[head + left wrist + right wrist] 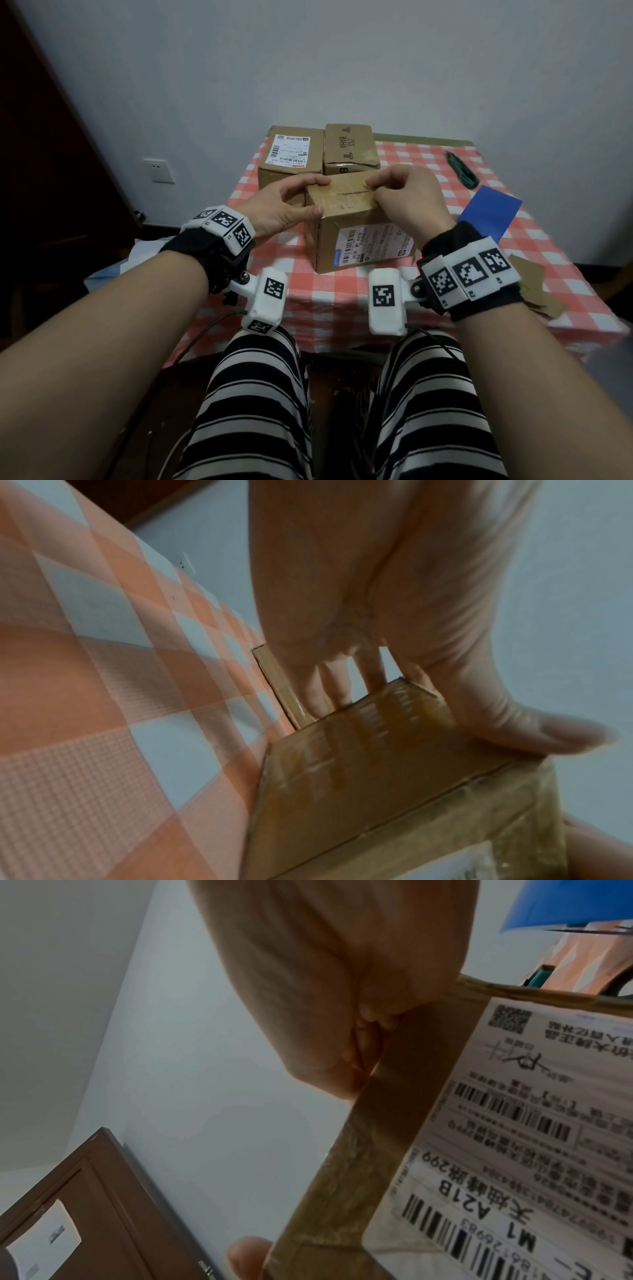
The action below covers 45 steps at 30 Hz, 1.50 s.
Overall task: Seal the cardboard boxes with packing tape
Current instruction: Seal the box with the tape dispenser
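Observation:
The nearest cardboard box (346,219) stands on the checked tablecloth (428,161), its shipping label (373,248) facing me. My left hand (313,197) grips its top left end, thumb on the near edge and fingers curled over the far corner. In the left wrist view that box (377,791) shows glossy tape over its end. My right hand (376,192) holds the top right end, fingers bent onto the centre seam. Its thumb (329,1056) lies against the box's (383,1123) upper front edge. No tape roll is in view.
Two more cardboard boxes (291,157) (351,149) stand just behind the near one. A green utility knife (460,169) and a blue sheet (489,212) lie to the right. Cardboard scraps (534,287) lie at the right front corner. My knees are under the table's front edge.

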Available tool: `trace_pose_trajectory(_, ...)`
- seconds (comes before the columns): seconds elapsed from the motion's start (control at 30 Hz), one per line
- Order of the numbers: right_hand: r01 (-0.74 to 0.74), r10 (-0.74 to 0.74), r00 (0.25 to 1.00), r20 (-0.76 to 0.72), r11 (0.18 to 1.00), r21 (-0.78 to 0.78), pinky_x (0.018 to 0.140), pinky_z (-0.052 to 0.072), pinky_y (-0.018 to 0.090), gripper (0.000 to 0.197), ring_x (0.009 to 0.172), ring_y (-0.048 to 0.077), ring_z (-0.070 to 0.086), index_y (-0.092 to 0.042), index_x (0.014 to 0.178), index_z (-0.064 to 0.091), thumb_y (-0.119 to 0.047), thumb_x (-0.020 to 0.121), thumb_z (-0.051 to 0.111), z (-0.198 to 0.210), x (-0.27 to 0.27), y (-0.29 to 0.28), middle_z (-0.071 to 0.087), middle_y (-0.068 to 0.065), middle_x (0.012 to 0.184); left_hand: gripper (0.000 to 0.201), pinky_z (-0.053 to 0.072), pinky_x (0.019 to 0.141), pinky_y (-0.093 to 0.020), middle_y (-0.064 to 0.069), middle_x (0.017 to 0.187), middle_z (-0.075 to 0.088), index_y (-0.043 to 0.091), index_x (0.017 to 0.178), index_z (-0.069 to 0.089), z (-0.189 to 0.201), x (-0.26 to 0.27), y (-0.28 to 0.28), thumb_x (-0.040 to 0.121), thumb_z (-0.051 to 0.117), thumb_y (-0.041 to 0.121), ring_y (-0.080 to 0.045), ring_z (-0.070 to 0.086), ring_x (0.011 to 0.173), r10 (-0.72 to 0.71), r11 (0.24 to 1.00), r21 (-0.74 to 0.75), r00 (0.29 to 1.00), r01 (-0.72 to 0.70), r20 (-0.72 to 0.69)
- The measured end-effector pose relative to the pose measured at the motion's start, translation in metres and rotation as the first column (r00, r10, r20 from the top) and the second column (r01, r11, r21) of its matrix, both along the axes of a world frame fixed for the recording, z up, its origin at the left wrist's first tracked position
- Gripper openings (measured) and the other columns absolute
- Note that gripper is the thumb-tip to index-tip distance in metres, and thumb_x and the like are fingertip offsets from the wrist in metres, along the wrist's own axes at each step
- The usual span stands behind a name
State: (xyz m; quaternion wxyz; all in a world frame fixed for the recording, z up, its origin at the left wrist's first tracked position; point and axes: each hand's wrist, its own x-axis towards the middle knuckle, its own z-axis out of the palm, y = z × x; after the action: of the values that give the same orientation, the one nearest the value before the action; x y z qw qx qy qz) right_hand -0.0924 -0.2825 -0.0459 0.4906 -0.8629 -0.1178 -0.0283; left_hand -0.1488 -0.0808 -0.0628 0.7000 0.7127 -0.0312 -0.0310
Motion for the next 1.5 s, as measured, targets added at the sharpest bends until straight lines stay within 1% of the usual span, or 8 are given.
trace_pose_trajectory(0.17, 0.005, -0.006, 1.0, 0.009, 1.0, 0.005, 0.099, 0.048, 0.045, 0.023, 0.103, 0.014, 0.06, -0.033, 0.086, 0.071, -0.014, 0.084, 0.059, -0.001, 0.0, 0.002, 0.062, -0.019, 0.093, 0.081, 0.046, 0.103, -0.031, 0.005, 0.134, 0.055, 0.032, 0.114, 0.068, -0.002, 0.004, 0.003, 0.039, 0.094, 0.046, -0.017, 0.053, 0.125, 0.002, 0.997, 0.074, 0.999, -0.006, 0.052)
trace_pose_trajectory(0.4, 0.022, -0.022, 0.999, 0.043, 1.0, -0.009, 0.098, 0.047, 0.048, 0.023, 0.097, 0.013, 0.062, -0.035, 0.079, 0.069, -0.015, 0.082, 0.057, -0.003, 0.0, 0.003, 0.063, -0.02, 0.086, 0.056, 0.045, 0.083, -0.005, 0.004, 0.134, 0.052, 0.014, 0.126, 0.06, 0.001, 0.002, 0.003, 0.073, 0.077, 0.003, 0.009, 0.056, 0.104, 0.029, 0.969, 0.24, 0.989, -0.063, 0.142)
trace_pose_trajectory(0.63, 0.005, -0.003, 0.998, 0.069, 0.999, -0.032, 0.099, 0.047, 0.048, 0.026, 0.103, 0.014, 0.06, -0.036, 0.079, 0.067, -0.014, 0.085, 0.056, -0.001, -0.003, 0.001, 0.06, -0.022, 0.09, 0.061, 0.046, 0.098, -0.017, 0.004, 0.136, 0.051, 0.023, 0.121, 0.062, 0.004, -0.002, 0.001, 0.063, 0.081, 0.016, -0.005, 0.054, 0.117, 0.048, 0.967, 0.244, 0.99, -0.079, 0.133)
trace_pose_trajectory(0.97, -0.115, 0.117, 0.992, 0.044, 0.992, -0.043, 0.085, 0.052, 0.031, 0.017, 0.099, 0.012, 0.057, -0.021, 0.103, 0.072, -0.015, 0.094, 0.059, 0.009, -0.01, -0.012, 0.063, -0.008, 0.1, 0.079, 0.043, 0.107, -0.032, 0.006, 0.137, 0.052, 0.025, 0.128, 0.055, 0.013, -0.001, 0.01, 0.063, 0.078, -0.013, -0.009, 0.053, 0.125, -0.087, 0.948, 0.305, 0.995, 0.095, -0.037)
trace_pose_trajectory(1.1, -0.152, 0.153, 0.988, 0.003, 0.987, -0.042, 0.068, 0.041, 0.019, 0.021, 0.091, 0.007, 0.054, -0.023, 0.111, 0.07, -0.022, 0.1, 0.052, 0.013, -0.01, -0.016, 0.064, -0.006, 0.109, 0.076, 0.034, 0.104, -0.039, 0.007, 0.135, 0.055, 0.037, 0.131, 0.05, 0.033, -0.003, 0.005, 0.065, 0.085, 0.022, -0.01, 0.053, 0.119, -0.069, 0.952, 0.274, 0.969, 0.134, -0.236)
trace_pose_trajectory(1.23, -0.189, 0.189, 0.982, 0.002, 0.982, -0.019, 0.087, 0.05, 0.025, 0.033, 0.103, 0.01, 0.059, -0.017, 0.116, 0.069, -0.034, 0.088, 0.071, 0.012, -0.013, -0.017, 0.065, -0.004, 0.111, 0.094, 0.039, 0.098, -0.043, 0.009, 0.128, 0.057, 0.033, 0.139, 0.042, 0.036, 0.002, -0.015, 0.054, 0.078, 0.048, -0.014, 0.053, 0.117, 0.088, 0.927, 0.376, 0.976, -0.007, -0.199)
trace_pose_trajectory(1.4, -0.191, 0.191, 0.981, -0.024, 0.982, -0.01, 0.094, 0.051, 0.03, 0.037, 0.108, 0.011, 0.058, -0.016, 0.116, 0.068, -0.026, 0.081, 0.078, 0.009, -0.011, -0.015, 0.063, -0.003, 0.116, 0.071, 0.053, 0.069, -0.023, -0.004, 0.117, 0.064, 0.014, 0.134, 0.049, 0.032, 0.005, -0.02, 0.069, 0.077, 0.018, -0.015, 0.063, 0.101, 0.08, 0.971, 0.238, 0.973, -0.027, -0.214)
trace_pose_trajectory(1.5, -0.09, 0.09, 0.996, -0.016, 0.996, -0.02, 0.1, 0.048, 0.039, 0.02, 0.112, 0.015, 0.058, -0.031, 0.097, 0.07, -0.013, 0.091, 0.061, 0.008, -0.009, -0.007, 0.064, -0.011, 0.108, 0.079, 0.054, 0.086, -0.029, -0.006, 0.121, 0.06, 0.013, 0.138, 0.044, 0.035, 0.007, -0.019, 0.067, 0.077, 0.019, -0.019, 0.061, 0.109, 0.073, 0.972, 0.237, 0.966, -0.013, -0.248)
